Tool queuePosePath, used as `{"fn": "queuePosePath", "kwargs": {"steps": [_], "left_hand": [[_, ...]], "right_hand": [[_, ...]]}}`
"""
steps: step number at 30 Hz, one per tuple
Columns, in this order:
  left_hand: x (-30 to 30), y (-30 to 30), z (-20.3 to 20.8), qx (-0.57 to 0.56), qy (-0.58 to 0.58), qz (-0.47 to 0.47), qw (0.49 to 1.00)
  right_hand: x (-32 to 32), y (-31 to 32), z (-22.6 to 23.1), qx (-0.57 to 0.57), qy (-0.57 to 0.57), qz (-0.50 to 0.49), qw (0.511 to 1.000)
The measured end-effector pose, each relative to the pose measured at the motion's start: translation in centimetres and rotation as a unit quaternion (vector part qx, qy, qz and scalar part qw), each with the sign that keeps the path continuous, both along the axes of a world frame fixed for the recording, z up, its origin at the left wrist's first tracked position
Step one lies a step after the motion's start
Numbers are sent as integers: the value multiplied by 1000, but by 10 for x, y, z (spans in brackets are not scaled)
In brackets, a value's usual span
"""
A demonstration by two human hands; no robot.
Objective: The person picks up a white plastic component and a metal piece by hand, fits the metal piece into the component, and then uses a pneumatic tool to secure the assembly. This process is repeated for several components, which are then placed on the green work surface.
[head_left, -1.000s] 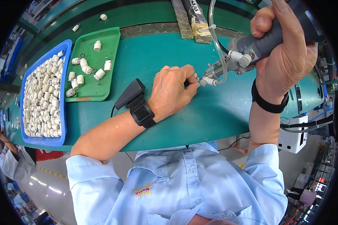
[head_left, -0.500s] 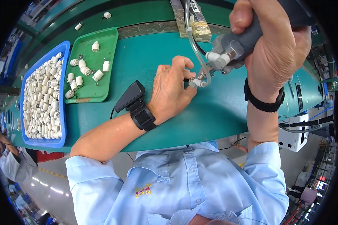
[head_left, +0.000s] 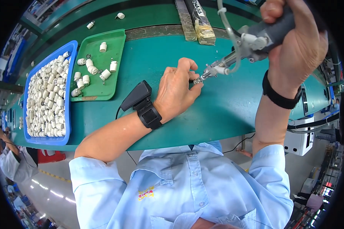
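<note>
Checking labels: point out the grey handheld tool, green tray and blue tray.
Grey handheld tool (head_left: pixel 281 32): head view, on its grey body.
Green tray (head_left: pixel 101 60): head view, on its bare floor.
Blue tray (head_left: pixel 68 114): head view, on its right wall.

The left hand (head_left: pixel 176 91) pinches a small metallic piece (head_left: pixel 197 80) near the tip of a grey tool (head_left: pixel 253 45) in the right hand (head_left: pixel 300 57). White cylindrical parts (head_left: pixel 46 107) fill a blue tray (head_left: pixel 68 124) and dot the green tray (head_left: pixel 97 91) beside it.

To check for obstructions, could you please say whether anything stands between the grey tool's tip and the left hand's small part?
Nothing visible does; the grey tool in the right hand ends close beside the small part in the left hand.
</note>
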State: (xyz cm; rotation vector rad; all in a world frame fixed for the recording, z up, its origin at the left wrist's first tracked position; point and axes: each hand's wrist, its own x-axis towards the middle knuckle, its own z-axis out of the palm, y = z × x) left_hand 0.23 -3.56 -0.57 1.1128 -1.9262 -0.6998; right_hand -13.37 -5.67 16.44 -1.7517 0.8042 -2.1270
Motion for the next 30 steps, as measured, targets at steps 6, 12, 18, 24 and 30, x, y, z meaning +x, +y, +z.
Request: {"fn": "queuePosePath", "kwargs": {"steps": [6, 12, 18, 24, 30], "left_hand": [[1, -2, -2, 0, 2, -4, 1000], [4, -1, -1, 6, -4, 0, 1000], [2, -2, 0, -11, 15, -6, 1000], [1, -2, 0, -8, 22, -7, 1000], [1, -5, 0, -7, 24, -15, 1000]], "right_hand": [[2, -1, -3, -14, 23, -4, 1000], [7, -1, -14, 56, 15, 18, 998], [18, 1, -15, 56, 6, 14, 998], [17, -2, -17, 43, 5, 11, 999], [17, -2, -21, 74, 14, 35, 997]]}}
